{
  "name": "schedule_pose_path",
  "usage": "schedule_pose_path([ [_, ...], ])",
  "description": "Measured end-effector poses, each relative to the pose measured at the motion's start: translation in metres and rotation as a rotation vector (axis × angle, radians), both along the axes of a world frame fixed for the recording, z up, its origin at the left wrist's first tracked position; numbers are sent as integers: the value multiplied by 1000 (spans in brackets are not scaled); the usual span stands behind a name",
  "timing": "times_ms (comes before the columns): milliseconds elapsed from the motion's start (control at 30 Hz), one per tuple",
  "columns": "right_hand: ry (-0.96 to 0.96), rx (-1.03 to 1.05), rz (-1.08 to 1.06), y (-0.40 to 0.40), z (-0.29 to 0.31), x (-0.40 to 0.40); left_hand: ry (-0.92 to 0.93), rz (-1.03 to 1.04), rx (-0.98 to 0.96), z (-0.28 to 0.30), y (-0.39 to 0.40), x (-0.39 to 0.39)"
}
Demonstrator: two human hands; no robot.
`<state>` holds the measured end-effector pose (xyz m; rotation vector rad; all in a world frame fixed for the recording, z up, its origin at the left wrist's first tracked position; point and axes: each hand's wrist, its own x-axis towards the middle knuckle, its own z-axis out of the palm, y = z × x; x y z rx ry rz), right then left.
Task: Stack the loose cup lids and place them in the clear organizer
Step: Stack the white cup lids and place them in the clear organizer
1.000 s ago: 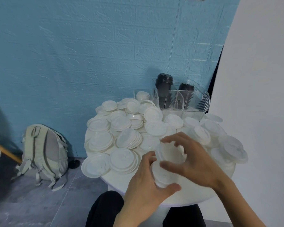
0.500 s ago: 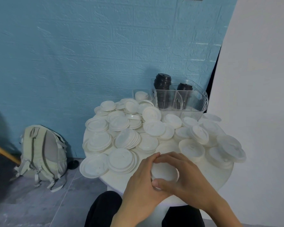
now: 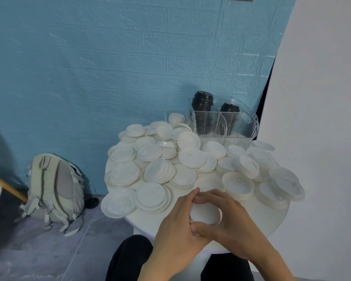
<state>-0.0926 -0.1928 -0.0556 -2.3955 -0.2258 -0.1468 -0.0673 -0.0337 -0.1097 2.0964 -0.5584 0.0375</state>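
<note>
Risk: squeezing unevenly could skew the lid stack [image 3: 205, 212] and spill it, the lids being thin and slippery. Left hand [image 3: 177, 224] and right hand [image 3: 230, 219] both have their grip wrapped round it, near edge of the surface [image 3: 142, 220]. White, round; stack height seems small, mostly hidden. Clear organizer [image 3: 229, 126] sits far right, holding black lids [image 3: 202, 104].

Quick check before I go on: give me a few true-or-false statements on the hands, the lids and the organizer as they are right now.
1. Both hands, left hand and right hand, hold one stack of white lids. True.
2. The clear organizer holds black lids. True.
3. The organizer sits at the table's near edge. False: it is at the far side, by the wall.
4. A backpack lies on the table. False: it is on the floor.
</note>
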Motion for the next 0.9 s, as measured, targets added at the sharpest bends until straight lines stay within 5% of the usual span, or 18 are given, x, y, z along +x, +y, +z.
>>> schedule_pose_path([
  [433,-41,48,-61,7,-8,-5,-33,-29,-56,9,2,-8],
  [667,-120,67,-59,5,-21,-5,-208,65,14,29,30,-32],
  [833,-174,146,-71,11,-29,-8,-418,414,-239,23,104,-26],
  [900,-186,183,-80,11,-32,-8,-351,553,-242,15,125,-17],
])
